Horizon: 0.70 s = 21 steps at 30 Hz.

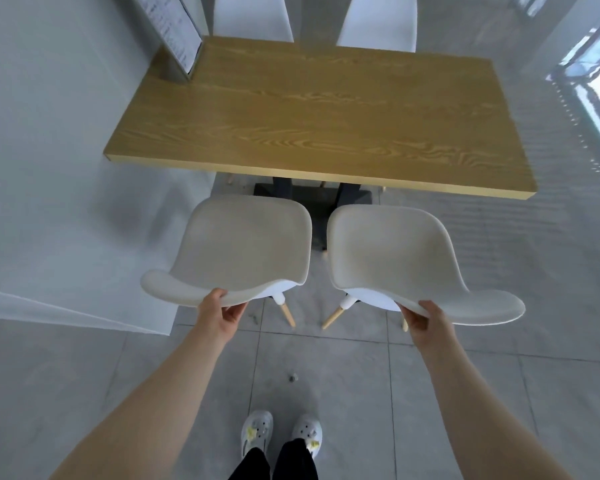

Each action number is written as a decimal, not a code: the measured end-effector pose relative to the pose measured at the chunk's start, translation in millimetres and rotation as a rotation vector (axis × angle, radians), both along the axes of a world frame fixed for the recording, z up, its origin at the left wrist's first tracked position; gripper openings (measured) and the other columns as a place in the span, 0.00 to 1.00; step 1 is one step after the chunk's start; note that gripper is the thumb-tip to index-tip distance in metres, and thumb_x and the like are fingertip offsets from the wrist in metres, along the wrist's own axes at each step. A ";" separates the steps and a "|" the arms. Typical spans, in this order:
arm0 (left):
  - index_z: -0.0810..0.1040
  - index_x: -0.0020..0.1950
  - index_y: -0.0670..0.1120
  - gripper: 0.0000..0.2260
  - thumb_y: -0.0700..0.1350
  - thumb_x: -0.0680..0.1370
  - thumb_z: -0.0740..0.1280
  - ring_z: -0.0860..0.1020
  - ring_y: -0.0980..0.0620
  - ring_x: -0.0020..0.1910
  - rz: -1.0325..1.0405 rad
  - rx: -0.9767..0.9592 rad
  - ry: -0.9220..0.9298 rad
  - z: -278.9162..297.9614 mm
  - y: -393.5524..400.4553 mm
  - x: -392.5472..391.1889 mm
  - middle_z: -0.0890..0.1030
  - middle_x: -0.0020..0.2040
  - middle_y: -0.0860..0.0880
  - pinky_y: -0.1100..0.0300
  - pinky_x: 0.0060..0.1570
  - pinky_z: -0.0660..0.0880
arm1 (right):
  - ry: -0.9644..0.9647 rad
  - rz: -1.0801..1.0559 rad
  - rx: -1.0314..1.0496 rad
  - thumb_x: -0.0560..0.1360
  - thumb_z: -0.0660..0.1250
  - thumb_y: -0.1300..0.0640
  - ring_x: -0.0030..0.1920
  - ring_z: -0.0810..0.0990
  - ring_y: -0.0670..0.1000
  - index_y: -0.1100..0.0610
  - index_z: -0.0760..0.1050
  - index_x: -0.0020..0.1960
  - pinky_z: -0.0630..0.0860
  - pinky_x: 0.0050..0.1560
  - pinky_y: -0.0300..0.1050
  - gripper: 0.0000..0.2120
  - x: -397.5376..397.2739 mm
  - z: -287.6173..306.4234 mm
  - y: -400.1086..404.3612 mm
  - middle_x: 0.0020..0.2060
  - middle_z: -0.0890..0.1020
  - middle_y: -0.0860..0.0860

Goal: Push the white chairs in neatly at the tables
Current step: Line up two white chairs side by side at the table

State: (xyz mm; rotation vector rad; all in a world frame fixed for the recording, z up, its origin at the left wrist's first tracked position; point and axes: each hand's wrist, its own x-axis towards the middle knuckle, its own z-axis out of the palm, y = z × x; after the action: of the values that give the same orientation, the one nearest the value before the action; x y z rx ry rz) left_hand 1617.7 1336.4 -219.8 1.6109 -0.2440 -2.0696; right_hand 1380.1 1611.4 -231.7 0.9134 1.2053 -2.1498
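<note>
Both hands are on chair backs. Left hand (219, 315) grips the top rim of the left white chair (239, 247): thumb over the rim, fingers curled under it. Right hand (425, 320) does the same on the right white chair (395, 258), thumb on top, fingers wrapped beneath the rim. Neither hand is fully closed; each is clamped around the shell edge only. The two chairs sit side by side at the near long edge of the wooden table (326, 109), seat fronts just short of that edge and not under it, nearly touching each other at the seats. Their wooden legs (288, 315) stand on the grey tiled floor (361, 375). Two more white chairs (253, 19) stand at the far edge, backs showing above the tabletop; whether they're pushed in fully is hard to tell from this angle. A standing menu card (177, 32) sits on the far left corner of the table, against the wall.
</note>
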 end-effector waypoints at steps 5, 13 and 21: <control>0.73 0.44 0.39 0.04 0.34 0.76 0.60 0.79 0.46 0.43 -0.027 -0.008 0.009 -1.4 -1.2 5.6 0.78 0.42 0.43 0.54 0.30 0.81 | -0.045 -0.031 -0.033 0.74 0.60 0.72 0.48 0.79 0.58 0.61 0.72 0.46 0.81 0.41 0.55 0.08 27.3 7.3 -14.0 0.44 0.79 0.57; 0.72 0.45 0.41 0.03 0.35 0.77 0.61 0.78 0.48 0.44 0.002 0.003 -0.002 -7.0 -3.6 0.9 0.78 0.43 0.44 0.57 0.25 0.79 | -0.044 -0.055 -0.078 0.75 0.60 0.72 0.49 0.79 0.56 0.62 0.73 0.48 0.81 0.44 0.52 0.08 45.7 7.6 -23.8 0.47 0.79 0.56; 0.73 0.47 0.42 0.02 0.35 0.78 0.62 0.78 0.47 0.46 0.027 -0.006 0.016 -5.4 -3.9 -0.8 0.78 0.45 0.45 0.56 0.25 0.80 | -0.028 -0.047 -0.058 0.74 0.60 0.72 0.48 0.80 0.56 0.59 0.73 0.47 0.80 0.45 0.54 0.10 30.1 16.6 -33.6 0.45 0.80 0.55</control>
State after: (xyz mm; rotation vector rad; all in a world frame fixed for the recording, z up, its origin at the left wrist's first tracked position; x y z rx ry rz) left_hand 1616.9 1332.5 -225.1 1.5850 -0.2211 -2.0592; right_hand 1410.2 1577.8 -215.1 0.9521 1.1123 -2.1895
